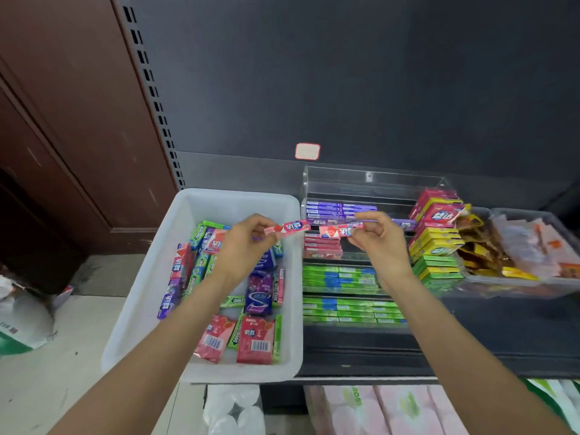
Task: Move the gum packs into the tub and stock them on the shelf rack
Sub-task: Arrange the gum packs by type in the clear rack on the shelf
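Right now the fingers [263,221] of the left hand [248,243] pinch one end of a slim pink gum pack [288,229], and the fingers [365,226] of the right hand [381,243] pinch a second pink gum pack [337,230]. The two packs lie almost end to end between the hands, raised above the gap where tub meets rack.

Directly below and behind the left fingers sits the white plastic tub [150,277]. It holds a loose jumble of packs: pink ones [254,342] nearest the person, a purple pack [259,298] in the middle, green Doublemint sticks [197,235] toward the far side.

Beneath and beyond the right fingers stands the clear tiered shelf rack [376,183], with purple packs [340,208] in its top tier, a short pink row [323,244] just under the held packs, and green rows [340,277] lower down. Further right of the rack are stacked yellow, pink and green gum boxes [436,240], then a bin of snack bags [514,246].

My judgement: filling the tub looks done, and stocking is well under way, perhaps past halfway. The pink row looks only partly filled, and many packs are left in the tub to sort onto their tiers.
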Demonstrator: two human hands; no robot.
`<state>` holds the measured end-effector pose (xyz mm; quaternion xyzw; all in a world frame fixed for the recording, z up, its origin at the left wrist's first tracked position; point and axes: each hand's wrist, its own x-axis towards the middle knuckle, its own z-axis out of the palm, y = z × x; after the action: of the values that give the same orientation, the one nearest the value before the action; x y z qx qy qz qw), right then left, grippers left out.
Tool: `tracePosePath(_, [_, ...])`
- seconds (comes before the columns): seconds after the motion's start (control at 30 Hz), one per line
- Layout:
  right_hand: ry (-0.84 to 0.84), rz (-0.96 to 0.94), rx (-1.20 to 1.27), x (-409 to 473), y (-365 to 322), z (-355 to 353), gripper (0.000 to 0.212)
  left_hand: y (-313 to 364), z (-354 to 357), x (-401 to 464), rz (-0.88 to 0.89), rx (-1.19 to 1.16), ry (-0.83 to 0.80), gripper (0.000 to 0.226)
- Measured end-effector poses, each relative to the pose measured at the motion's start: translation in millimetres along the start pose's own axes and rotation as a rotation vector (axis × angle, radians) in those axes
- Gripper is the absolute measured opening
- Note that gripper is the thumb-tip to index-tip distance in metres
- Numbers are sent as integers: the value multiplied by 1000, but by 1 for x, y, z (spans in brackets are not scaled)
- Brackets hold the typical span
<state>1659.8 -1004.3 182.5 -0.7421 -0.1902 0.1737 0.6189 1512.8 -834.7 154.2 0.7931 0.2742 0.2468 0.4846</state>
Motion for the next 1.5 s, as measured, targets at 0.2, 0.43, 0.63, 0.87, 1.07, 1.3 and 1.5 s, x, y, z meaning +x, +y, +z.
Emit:
tracePosePath(0.2, [59,-101,-305,39,18,-46,13,20,40,11,15,40,-9,8])
tracePosePath(0.43, [-342,-426,-927,54,38,-58,23,18,61,13,-35,54,17,10])
tracePosePath(0.63, [-614,-268,-1053,60,42,-44,37,19,60,9,-68,76,39,12])
tracePosePath(0.87, [-637,-252,-948,58,43,-45,30,20,57,8,-90,51,38,9])
tracePosePath(1.07, [-667,-200,-897,58,38,-45,38,24,59,7,-98,-4,12,10])
tracePosePath(1.3, [-519,-168,-556,56,28,-54,28,34,69,11,-105,-42,-47,17])
tracePosePath(1.5, [-477,152,40,50,16,-54,32,54,98,15,-95,-164,-60,18])
